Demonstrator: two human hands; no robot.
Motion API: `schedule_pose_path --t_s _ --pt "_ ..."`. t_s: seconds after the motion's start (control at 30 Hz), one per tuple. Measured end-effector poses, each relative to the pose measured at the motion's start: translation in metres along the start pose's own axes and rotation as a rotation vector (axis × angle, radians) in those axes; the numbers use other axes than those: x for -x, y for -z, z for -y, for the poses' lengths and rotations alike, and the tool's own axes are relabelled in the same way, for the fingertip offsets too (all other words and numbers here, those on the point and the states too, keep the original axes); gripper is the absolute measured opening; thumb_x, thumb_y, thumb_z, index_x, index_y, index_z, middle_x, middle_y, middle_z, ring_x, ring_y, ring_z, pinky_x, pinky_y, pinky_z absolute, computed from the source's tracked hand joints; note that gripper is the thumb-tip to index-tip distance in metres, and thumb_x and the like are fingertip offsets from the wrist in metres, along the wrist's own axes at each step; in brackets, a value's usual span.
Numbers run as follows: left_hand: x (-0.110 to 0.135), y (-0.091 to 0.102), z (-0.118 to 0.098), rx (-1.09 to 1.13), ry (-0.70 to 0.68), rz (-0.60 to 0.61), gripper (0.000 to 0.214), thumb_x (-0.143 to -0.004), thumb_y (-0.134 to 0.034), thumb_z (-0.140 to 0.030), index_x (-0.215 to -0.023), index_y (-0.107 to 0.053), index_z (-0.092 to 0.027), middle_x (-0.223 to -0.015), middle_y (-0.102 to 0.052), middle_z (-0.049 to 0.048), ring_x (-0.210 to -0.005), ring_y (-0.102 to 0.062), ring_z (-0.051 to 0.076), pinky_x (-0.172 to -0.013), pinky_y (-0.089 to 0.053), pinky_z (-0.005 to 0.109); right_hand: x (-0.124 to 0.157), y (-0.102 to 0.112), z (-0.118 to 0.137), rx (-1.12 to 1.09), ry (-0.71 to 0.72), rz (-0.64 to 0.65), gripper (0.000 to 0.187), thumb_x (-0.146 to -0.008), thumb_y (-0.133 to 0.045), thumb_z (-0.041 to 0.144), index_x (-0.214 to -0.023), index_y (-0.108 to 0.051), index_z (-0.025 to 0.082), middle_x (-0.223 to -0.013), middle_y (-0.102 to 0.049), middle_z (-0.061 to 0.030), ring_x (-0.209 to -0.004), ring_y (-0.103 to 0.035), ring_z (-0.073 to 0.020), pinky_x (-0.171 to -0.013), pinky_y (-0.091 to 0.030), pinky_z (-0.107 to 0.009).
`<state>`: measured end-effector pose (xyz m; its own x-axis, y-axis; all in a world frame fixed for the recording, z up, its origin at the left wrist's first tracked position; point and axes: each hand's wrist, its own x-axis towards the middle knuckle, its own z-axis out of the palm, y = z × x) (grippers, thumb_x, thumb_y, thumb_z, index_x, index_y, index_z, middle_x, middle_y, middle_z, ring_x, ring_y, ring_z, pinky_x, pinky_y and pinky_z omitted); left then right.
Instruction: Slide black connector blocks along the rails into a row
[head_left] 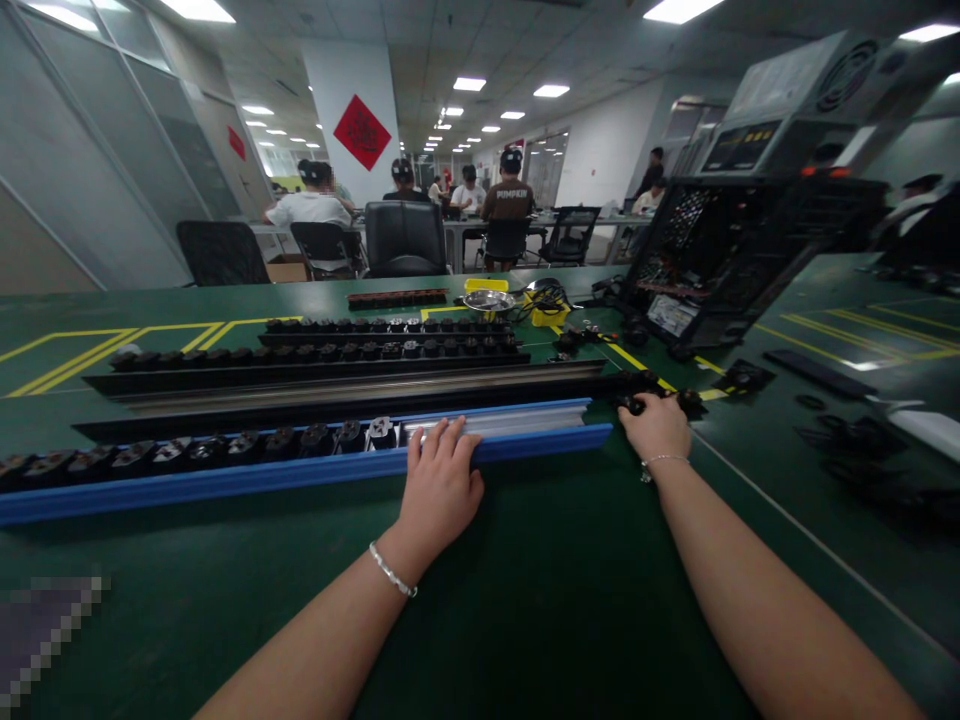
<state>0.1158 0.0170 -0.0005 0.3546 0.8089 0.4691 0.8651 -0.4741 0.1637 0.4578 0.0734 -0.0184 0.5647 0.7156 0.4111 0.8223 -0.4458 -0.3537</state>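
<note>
A long blue rail (525, 440) with a silvery inner channel lies across the bench in front of me. Several black, round-topped socket modules (281, 442) sit in a row along its left part, the last one at my fingers with a paler top. My left hand (444, 485) rests on the rail with fingers stretched out over the channel, holding nothing. Beyond the rail's right end, my right hand (660, 428) is closed around a small black module (636, 405), partly hidden by the fingers. More black modules (688, 403) lie beside that hand.
Behind the blue rail lie black rails (337, 398), some filled with modules. A metal bowl (489, 299) and a yellow tray (547, 308) with cables stand farther back. An opened computer case (705, 250) stands at the right. People sit at desks beyond.
</note>
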Motion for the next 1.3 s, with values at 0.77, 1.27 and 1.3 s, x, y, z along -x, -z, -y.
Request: schedule_pose_path --t_s 0.77,1.27,1.3 --pt "0.001 0.008 0.004 0.006 -0.026 -0.066 0.037 -0.085 -0.049 -0.023 -0.12 -0.056 -0.02 -0.139 -0.051 0.0071 -0.134 -0.036 0.027 -0.112 -0.027 0.046 -0.004 0.01 -0.004 -0.257 -0.099 -0.105 0.036 -0.082 -0.048 0.038 -0.107 -0.059 0.014 -0.099 -0.058 -0.013 -0.1 -0.052 -0.0257 -0.089 -0.041 -0.04" --pt "-0.016 0.085 0.057 -0.422 0.288 0.143 0.034 -0.084 -0.047 -0.032 -0.109 -0.063 -0.014 -0.107 -0.066 0.0166 -0.106 -0.053 0.035 -0.085 -0.042 0.049 0.065 0.025 0.09 -0.123 0.654 0.093 0.036 -0.089 -0.038 0.027 -0.11 -0.066 0.019 -0.116 -0.067 -0.0063 -0.111 -0.056 -0.0213 -0.093 -0.041 -0.036" --pt "-0.016 0.086 0.06 -0.418 0.29 0.173 0.034 -0.085 -0.046 -0.031 -0.109 -0.063 -0.015 -0.108 -0.066 0.0157 -0.106 -0.052 0.035 -0.086 -0.041 0.049 0.065 0.025 0.09 -0.114 0.65 0.083 0.036 -0.089 -0.038 0.026 -0.111 -0.066 0.019 -0.116 -0.067 -0.0058 -0.111 -0.056 -0.0209 -0.092 -0.041 -0.036"
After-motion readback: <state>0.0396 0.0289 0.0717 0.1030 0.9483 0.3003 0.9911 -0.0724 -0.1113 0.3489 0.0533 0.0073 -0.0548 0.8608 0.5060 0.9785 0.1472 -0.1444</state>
